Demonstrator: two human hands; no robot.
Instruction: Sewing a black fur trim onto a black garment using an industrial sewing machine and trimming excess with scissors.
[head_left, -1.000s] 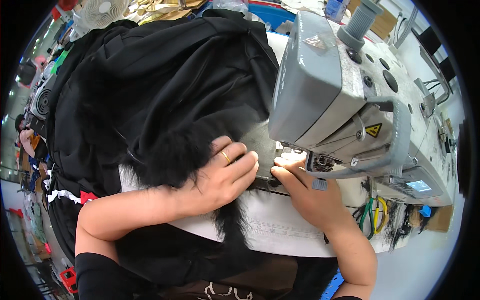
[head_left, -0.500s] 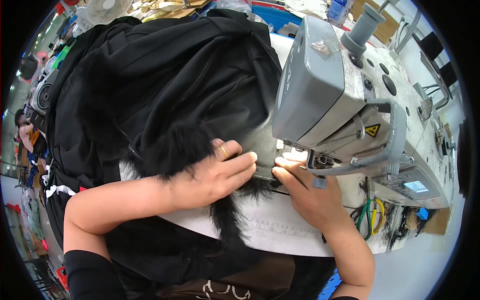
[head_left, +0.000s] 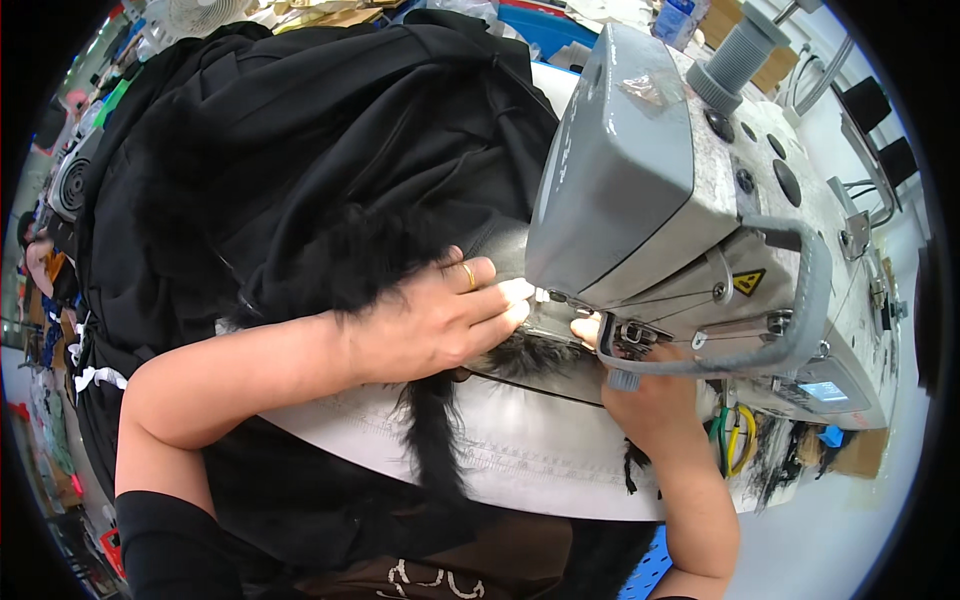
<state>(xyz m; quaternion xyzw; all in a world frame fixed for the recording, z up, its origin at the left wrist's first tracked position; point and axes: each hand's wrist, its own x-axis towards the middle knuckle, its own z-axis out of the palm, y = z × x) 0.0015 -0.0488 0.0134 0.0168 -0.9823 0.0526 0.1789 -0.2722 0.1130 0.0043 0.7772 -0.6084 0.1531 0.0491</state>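
Observation:
A big black garment (head_left: 300, 150) with a black fur trim (head_left: 430, 430) lies heaped over the white table (head_left: 520, 460) of a grey sewing machine (head_left: 680, 200). My left hand (head_left: 440, 320), a ring on one finger, presses flat on the fur and fabric just left of the needle area. My right hand (head_left: 640, 400) sits under the machine head, its fingers pinching the fur edge by the presser foot. The needle itself is hidden behind the machine's guard.
The machine's small control panel (head_left: 825, 390) is at the right. Yellow and green cords (head_left: 735, 440) hang by the table's right edge. A blue bin (head_left: 550, 30) and a white fan (head_left: 200, 12) stand at the back. Another person's hand (head_left: 35, 262) shows at far left.
My head has leaned closer, so the machine and hands look larger. Both hands have slid the fur edge slightly further under the machine head.

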